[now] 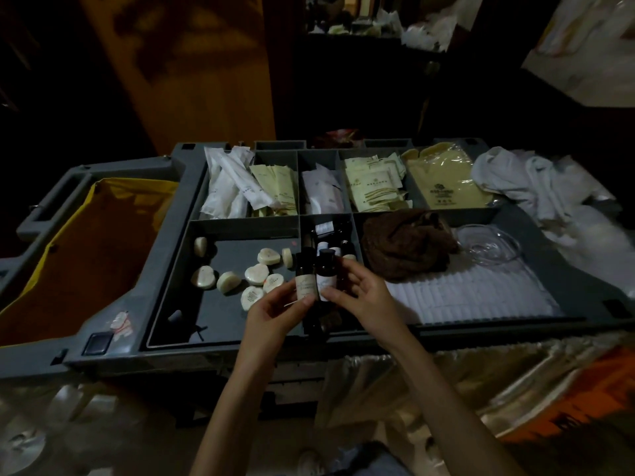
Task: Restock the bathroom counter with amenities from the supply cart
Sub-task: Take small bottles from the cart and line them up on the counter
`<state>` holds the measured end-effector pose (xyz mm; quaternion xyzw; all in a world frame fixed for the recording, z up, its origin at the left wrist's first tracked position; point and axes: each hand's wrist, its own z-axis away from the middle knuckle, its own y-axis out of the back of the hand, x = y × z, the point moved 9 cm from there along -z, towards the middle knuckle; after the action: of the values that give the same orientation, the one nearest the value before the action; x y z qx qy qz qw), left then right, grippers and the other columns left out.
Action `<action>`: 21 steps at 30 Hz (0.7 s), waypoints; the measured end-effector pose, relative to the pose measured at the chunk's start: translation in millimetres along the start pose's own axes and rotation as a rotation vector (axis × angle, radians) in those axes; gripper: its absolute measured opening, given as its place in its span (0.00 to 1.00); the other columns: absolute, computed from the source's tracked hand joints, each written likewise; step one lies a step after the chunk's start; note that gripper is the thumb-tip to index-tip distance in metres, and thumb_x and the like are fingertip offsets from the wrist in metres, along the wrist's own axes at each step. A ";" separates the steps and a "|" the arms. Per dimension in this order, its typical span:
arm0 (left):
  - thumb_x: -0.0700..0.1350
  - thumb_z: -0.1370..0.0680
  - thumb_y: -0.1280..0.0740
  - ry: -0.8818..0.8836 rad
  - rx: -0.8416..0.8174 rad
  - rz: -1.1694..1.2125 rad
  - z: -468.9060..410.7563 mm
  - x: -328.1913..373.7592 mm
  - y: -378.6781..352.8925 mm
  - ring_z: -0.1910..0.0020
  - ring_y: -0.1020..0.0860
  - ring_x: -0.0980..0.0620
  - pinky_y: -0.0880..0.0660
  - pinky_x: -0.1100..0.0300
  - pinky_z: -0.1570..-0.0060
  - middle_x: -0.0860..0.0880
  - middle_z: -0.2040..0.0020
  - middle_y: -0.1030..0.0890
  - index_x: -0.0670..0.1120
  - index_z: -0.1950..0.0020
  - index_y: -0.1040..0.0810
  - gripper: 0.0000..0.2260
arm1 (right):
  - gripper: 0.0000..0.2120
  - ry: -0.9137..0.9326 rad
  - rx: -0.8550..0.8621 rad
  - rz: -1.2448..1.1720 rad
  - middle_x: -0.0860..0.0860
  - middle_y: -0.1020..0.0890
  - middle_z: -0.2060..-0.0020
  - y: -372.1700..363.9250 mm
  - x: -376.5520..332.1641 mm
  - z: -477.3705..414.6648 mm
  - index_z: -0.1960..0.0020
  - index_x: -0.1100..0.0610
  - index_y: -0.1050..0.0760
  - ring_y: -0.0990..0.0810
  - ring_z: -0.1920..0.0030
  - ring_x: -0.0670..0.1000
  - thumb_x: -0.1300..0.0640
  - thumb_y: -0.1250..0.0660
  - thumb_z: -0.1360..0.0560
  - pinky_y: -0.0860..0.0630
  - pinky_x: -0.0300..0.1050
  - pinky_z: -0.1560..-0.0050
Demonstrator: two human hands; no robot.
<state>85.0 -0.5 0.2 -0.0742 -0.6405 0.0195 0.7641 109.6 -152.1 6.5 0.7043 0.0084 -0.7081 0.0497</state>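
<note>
Two small dark amenity bottles with pale labels stand side by side above the grey supply cart tray (165,269). My left hand (275,314) holds the left bottle (305,274) from below, thumb on its label. My right hand (360,293) pinches the right bottle (325,274) at its lower label. More dark bottles (330,235) sit in the narrow middle compartment behind them. Several wrapped round and heart-shaped soaps (256,273) lie in the compartment to the left.
Back compartments hold white sachets (226,187), pale yellow packets (372,183) and a yellow bag (443,180). A brown cloth (405,245), a clear glass dish (488,245) and white towels (522,183) lie right. A yellow cart bag (86,252) hangs left.
</note>
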 end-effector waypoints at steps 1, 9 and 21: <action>0.42 0.26 0.31 0.001 0.001 -0.003 -0.6 0.2 -0.2 0.47 0.19 0.58 0.24 0.65 0.53 0.54 0.49 0.15 0.53 0.45 0.20 0.11 | 0.21 -0.005 0.003 0.001 0.46 0.19 0.43 0.8 0.3 -0.3 0.39 0.49 0.25 0.21 0.40 0.43 0.63 0.27 0.29 0.26 0.40 0.38; 0.39 0.25 0.31 0.014 -0.032 -0.041 0.7 0.7 -14.5 0.51 0.17 0.57 0.23 0.67 0.57 0.54 0.53 0.15 0.51 0.45 0.20 0.11 | 0.20 -0.056 0.007 -0.080 0.41 0.21 0.53 11.4 -7.3 6.0 0.42 0.51 0.28 0.22 0.56 0.28 0.71 0.31 0.27 0.27 0.26 0.55; 0.39 0.28 0.29 0.084 -0.599 -0.164 50.9 -1.4 -204.8 0.51 0.17 0.52 0.20 0.61 0.53 0.49 0.51 0.15 0.47 0.43 0.20 0.15 | 0.20 -0.106 0.605 -0.071 0.34 0.25 0.50 168.1 -12.0 174.9 0.44 0.42 0.29 0.25 0.51 0.31 0.60 0.27 0.28 0.29 0.25 0.53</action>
<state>21.4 -198.6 35.7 -0.2452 -0.5895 -0.2349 0.7329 -50.9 -333.0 29.7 0.6483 -0.1807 -0.7157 -0.1867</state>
